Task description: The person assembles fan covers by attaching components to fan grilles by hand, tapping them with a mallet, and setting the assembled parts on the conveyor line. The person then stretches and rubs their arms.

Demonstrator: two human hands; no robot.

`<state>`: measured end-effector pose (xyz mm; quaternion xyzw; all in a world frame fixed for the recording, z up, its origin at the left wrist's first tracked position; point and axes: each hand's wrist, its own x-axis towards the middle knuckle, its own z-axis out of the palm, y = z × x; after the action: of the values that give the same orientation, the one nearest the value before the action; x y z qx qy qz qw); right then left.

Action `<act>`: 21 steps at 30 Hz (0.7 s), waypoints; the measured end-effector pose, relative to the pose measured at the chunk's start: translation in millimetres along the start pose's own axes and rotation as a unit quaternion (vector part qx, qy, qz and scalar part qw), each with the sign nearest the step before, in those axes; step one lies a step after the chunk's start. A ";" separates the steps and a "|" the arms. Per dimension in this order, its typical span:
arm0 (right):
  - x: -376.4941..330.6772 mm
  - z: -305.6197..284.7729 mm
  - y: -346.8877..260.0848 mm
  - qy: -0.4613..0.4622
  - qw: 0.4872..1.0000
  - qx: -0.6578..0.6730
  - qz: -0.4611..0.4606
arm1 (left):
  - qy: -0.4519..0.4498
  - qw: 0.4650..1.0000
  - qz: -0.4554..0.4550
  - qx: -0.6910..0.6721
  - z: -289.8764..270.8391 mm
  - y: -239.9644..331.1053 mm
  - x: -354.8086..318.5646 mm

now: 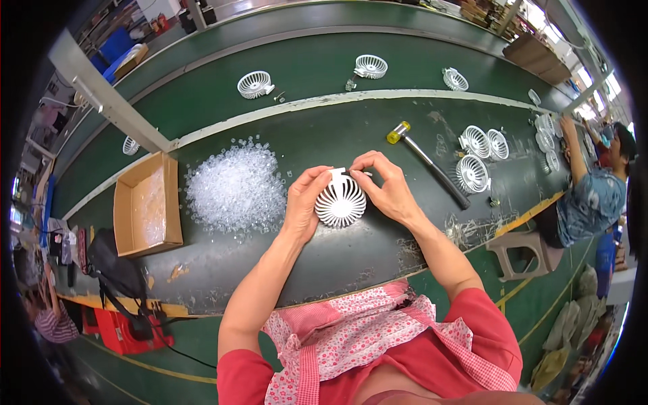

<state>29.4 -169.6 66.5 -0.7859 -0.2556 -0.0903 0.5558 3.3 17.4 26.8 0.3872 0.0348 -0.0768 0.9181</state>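
Observation:
A round white slatted fan cover (341, 202) rests on the dark worktop in front of me, its narrow neck pointing away. My left hand (306, 202) is closed on the left side of that neck, thumb and fingers pinching it. At the neck's right side my right hand (386, 185) pinches with thumb and forefinger; a tiny piece seems to be between them, too small to name. To the left lies a heap of small clear plastic pieces (235, 187). A hammer (432, 165) with a yellow head and black grip lies to the right.
Several more fan covers (472, 173) lie right of the hammer. An open cardboard box (177, 214) stands left of the heap. Beyond a pale ledge, a green conveyor belt (307, 71) carries spaced covers. A co-worker (594, 182) sits at the far right. A black bag (116, 266) is at the left edge.

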 end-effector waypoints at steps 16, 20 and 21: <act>6.4 -3.0 -7.1 -0.014 0.990 -0.124 -0.073 | 0.015 0.997 0.060 0.034 4.6 -2.9 -2.1; 5.0 -9.1 -16.2 -0.010 0.999 -0.004 -0.051 | -0.027 0.955 0.207 0.211 5.7 3.4 -6.7; 4.8 -9.6 -14.5 -0.008 0.999 -0.003 -0.050 | -0.027 0.955 0.206 0.213 4.2 4.5 -7.1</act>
<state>27.6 -173.4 84.0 -0.7743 -0.2989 -0.1126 0.5463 -2.9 18.2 33.8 0.5703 -0.0878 0.0975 0.8109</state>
